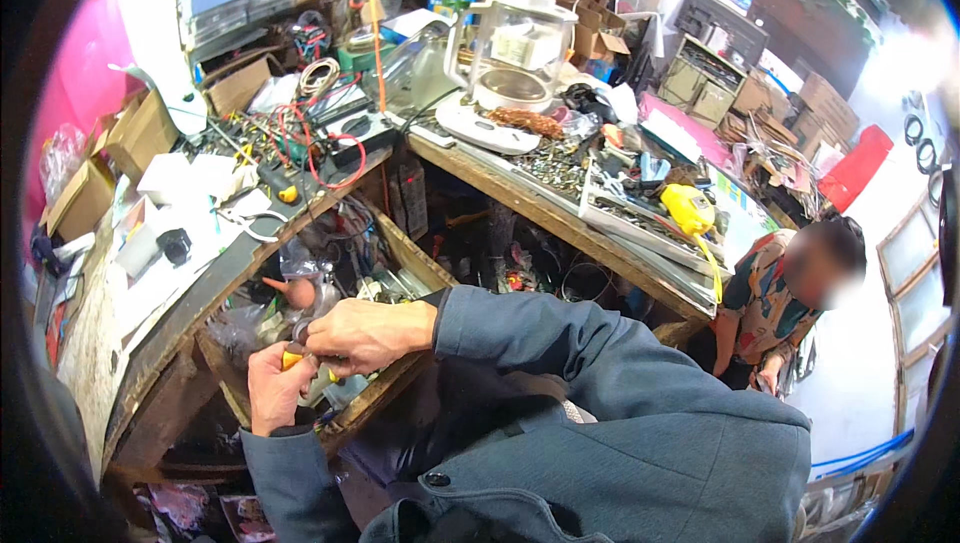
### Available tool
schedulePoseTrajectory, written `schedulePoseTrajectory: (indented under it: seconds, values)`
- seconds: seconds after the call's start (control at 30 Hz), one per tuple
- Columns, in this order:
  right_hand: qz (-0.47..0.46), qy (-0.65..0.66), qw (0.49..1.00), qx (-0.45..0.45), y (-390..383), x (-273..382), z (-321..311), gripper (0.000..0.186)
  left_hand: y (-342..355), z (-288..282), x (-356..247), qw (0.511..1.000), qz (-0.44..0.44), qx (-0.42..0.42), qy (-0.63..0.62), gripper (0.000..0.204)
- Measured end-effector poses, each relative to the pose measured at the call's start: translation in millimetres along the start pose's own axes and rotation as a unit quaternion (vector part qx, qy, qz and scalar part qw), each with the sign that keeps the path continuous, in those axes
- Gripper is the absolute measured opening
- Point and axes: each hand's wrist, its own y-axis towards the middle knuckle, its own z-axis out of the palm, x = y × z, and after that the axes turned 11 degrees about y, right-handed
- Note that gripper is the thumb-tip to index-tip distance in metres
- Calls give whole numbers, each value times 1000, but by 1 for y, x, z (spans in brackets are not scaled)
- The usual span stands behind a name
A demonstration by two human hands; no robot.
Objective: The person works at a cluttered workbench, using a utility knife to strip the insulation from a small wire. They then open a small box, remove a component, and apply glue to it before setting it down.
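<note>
My left hand [275, 389] is closed on a small yellow object [293, 359], perhaps a handle, over an open wooden drawer [408, 248] under the worktop. My right hand [362, 335] is closed just above and against it, its fingers round something I cannot make out. Beside my hands, among jumbled small parts and plastic bags in the drawer, lies an orange rubber bulb [298, 293] next to some dull metal pieces.
A cluttered L-shaped bench [520, 198] carries red cables [345, 183], a clear plastic jug appliance [517, 55], a yellow tape measure [688, 209] and loose parts. Cardboard boxes [135, 138] are at left. Another person [760, 308] is at right beside the bench, holding something small.
</note>
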Motion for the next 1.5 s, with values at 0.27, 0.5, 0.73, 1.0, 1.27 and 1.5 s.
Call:
schedulePoseTrajectory:
  seconds: [0.27, 0.5, 0.73, 1.0, 1.27, 1.5]
  values:
    - [-49, -219, 970, 91, 7, 12, -13, 17, 6, 2, 10, 997, 55, 8, -46, 6]
    - [74, 21, 996, -43, 5, -7, -1, 16, -8, 9, -17, 977, 152, -118, 94, 8]
    - [252, 347, 903, -30, 5, -12, -11, 31, -3, 7, -1, 991, 67, -77, -86, 10]
    - [271, 480, 828, -108, 2, -26, -2, 21, -1, 4, 2, 991, 55, -66, -105, 8]
    - [310, 498, 798, -138, -2, -29, 4, 17, 5, 11, 11, 984, 130, -107, -60, 12]
    - [274, 395, 863, -160, 8, -22, 11, 13, 4, 12, 9, 985, 86, -134, -72, 17]
